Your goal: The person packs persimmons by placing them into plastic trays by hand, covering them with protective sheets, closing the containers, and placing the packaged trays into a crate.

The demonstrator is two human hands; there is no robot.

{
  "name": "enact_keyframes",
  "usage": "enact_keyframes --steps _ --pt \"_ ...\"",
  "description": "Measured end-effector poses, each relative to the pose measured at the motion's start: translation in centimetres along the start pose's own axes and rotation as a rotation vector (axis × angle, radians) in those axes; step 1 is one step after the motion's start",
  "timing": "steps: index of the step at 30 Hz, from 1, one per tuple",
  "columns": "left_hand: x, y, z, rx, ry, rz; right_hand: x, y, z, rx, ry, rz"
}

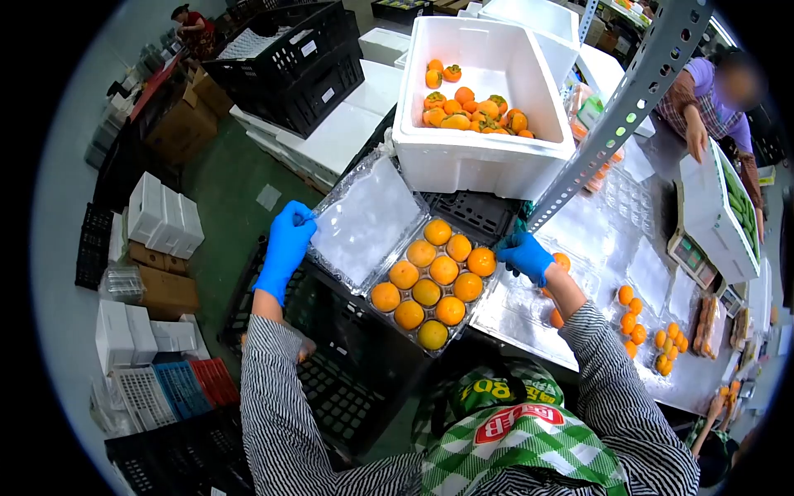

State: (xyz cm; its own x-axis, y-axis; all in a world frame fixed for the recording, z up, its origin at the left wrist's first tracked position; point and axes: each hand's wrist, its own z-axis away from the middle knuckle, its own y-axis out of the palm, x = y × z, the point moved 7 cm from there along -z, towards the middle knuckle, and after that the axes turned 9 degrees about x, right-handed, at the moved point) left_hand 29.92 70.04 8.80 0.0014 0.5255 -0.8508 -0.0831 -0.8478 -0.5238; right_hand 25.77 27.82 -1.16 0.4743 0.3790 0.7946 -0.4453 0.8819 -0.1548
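Note:
A clear plastic clamshell box lies open, its tray full of several orange persimmons (443, 270) in rows. Its raised lid (364, 221) leans to the left. My left hand (286, 246), in a blue glove, pinches the lid's outer left edge between closed fingers. At the tray's right side is my right hand (526, 255), also blue-gloved, its fingers curled by the tray's edge; what they hold, if anything, is hidden. Behind the box stands a white foam box (484, 157) with more persimmons (471, 112) inside.
Black crates (294, 74) are stacked at the upper left. A perforated metal post (616, 124) rises right of the foam box. The metal table (595, 240) on the right bears loose persimmons. A co-worker (707, 99) holds a white box of green produce (738, 207).

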Motion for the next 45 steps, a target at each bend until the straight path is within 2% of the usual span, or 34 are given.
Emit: enact_keyframes --steps 3,6,7,14,17,19,22,26,32,35,39,43,45 --pt "-0.6 -0.5 1.0 0.036 -0.031 0.089 0.6 0.6 0.3 -0.017 -0.05 -0.043" --pt "-1.4 -0.6 2.4 0.027 -0.008 0.109 0.8 0.7 0.1 -0.037 -0.072 0.068" --pt "-2.6 -0.2 3.1 0.014 0.02 0.115 0.7 0.7 -0.4 -0.024 -0.136 0.197" --pt "-7.3 1.7 6.7 -0.001 0.052 0.026 -0.5 2.1 0.1 0.2 -0.146 -0.603" --pt "-8.0 2.4 7.4 0.023 -0.002 -0.007 0.1 3.8 0.7 0.263 -0.145 -0.843" --pt "-7.9 2.6 7.5 -0.034 0.059 0.017 -0.3 5.1 0.8 0.311 -0.103 -0.981" --pt "-8.0 3.0 7.6 -0.062 0.081 0.044 0.2 6.0 1.0 0.364 -0.179 -1.144" --pt "-8.7 3.2 7.5 -0.077 0.099 0.088 0.8 5.7 1.2 0.37 -0.236 -1.132" --pt "-9.7 3.4 6.9 -0.062 0.088 0.029 1.0 6.5 1.1 0.284 -0.091 -1.027" --pt "-11.0 3.0 6.4 -0.068 0.112 0.008 -0.1 7.0 0.6 0.307 -0.093 -1.09" --pt "-12.7 1.3 6.1 -0.111 0.131 0.057 0.6 7.4 2.1 0.224 -0.131 -1.215" --pt "-14.7 0.0 6.4 -0.13 0.136 0.062 1.0 6.6 3.8 0.33 -0.156 -1.291" --pt "-16.1 0.1 6.7 -0.128 0.161 0.077 1.8 6.2 4.7 0.315 -0.173 -1.322"
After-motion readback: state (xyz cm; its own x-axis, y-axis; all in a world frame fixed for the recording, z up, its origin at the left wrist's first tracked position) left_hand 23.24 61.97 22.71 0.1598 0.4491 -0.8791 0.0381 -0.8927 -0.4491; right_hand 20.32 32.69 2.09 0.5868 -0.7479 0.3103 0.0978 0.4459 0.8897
